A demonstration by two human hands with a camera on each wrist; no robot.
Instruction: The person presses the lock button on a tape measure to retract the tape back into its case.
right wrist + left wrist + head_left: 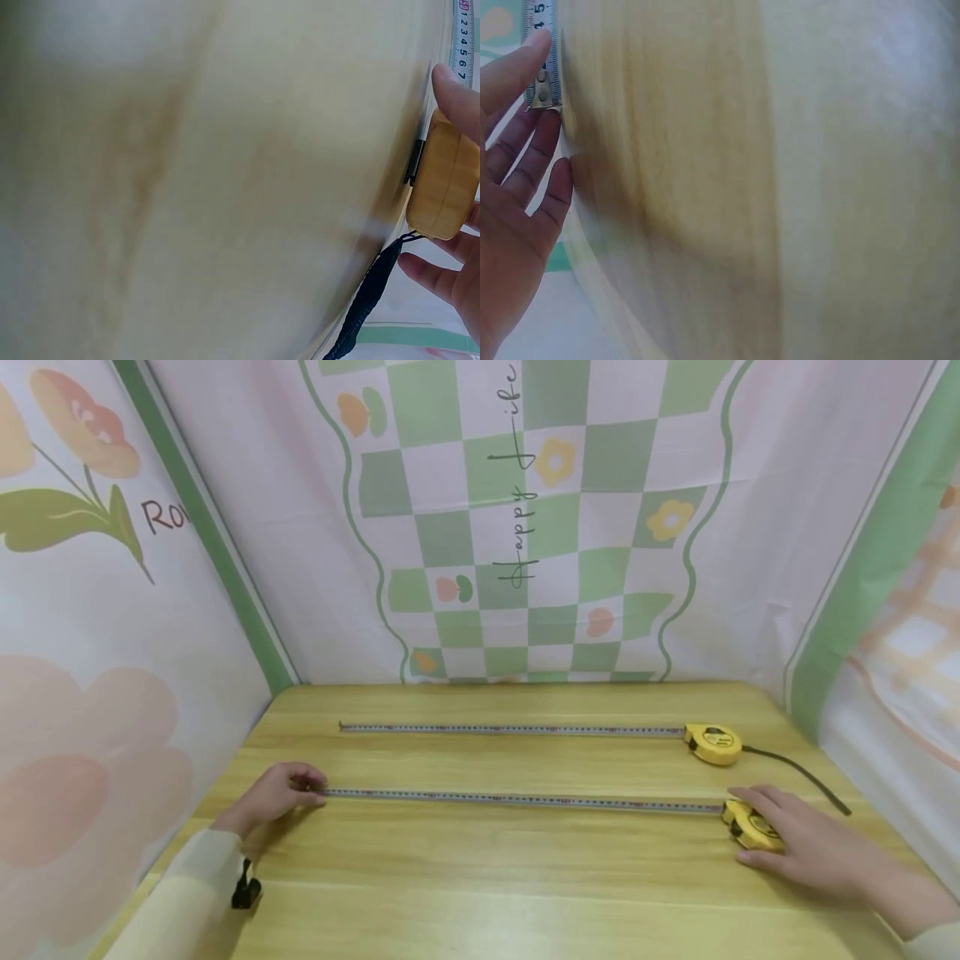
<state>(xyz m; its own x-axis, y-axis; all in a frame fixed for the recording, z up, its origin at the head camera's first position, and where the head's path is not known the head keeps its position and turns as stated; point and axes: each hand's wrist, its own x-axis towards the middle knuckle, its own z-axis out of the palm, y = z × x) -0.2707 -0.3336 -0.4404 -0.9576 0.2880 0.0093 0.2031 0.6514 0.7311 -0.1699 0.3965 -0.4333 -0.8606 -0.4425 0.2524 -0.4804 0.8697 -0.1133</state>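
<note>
Across the front of the wooden table stretches the blade (525, 799) of a yellow tape measure (742, 828). My left hand (273, 795) pinches the blade's free end at the left; in the left wrist view the thumb lies over the numbered face, by the metal hook (543, 99). At the right, my right hand (810, 843) grips the tape's case, partly covering it. A black wrist strap (369, 296) trails from this case in the right wrist view. Behind, a second yellow tape measure (714, 745) lies untouched, its blade (510, 729) drawn out to the left, roughly parallel.
The second tape's black strap (806, 768) runs toward the table's right edge. Printed cloth (555, 527) with green checks hangs behind the wooden table (480, 902), and more cloth hangs on both sides. A small black object (245, 892) is beside the left sleeve.
</note>
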